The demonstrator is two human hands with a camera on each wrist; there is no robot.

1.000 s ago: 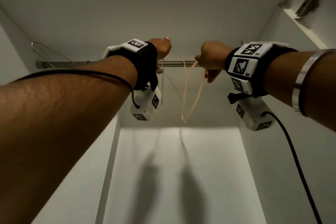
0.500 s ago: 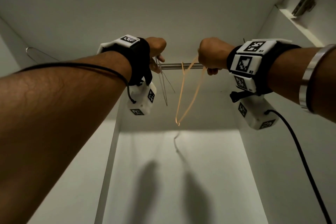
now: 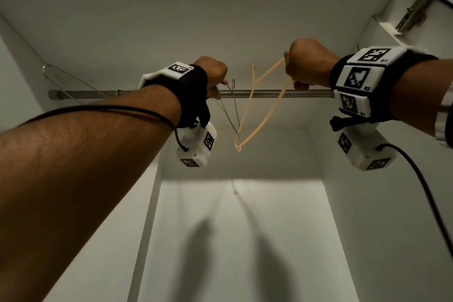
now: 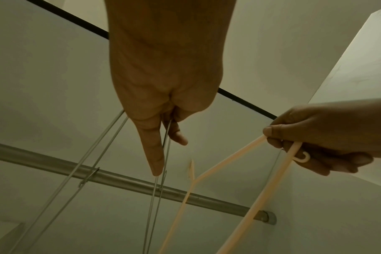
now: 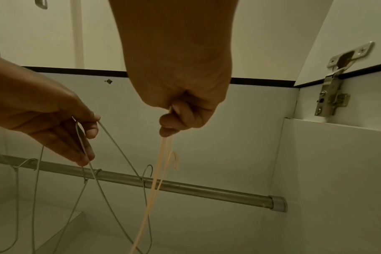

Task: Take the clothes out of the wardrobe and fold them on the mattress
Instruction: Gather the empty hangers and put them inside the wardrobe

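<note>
No clothes show in any view. My left hand pinches a thin wire hanger by one arm, and its hook stands just above the steel rail. The left wrist view has the left hand with its forefinger laid along the wire hanger. My right hand grips a peach plastic hanger at one end, tilted, with its hook clear above the rail. In the right wrist view the right hand holds the peach hanger hanging down in front of the rail.
Another bare wire hanger hangs on the rail at far left, and a second one nearer the middle. White wardrobe walls close in on both sides, with a partition edge at lower left. A door hinge sits at top right.
Both hands have risen from the rail. The peach hanger has come up with the right hand and tilted, its hook now above the rail. The wire hanger has lifted with the left hand.
</note>
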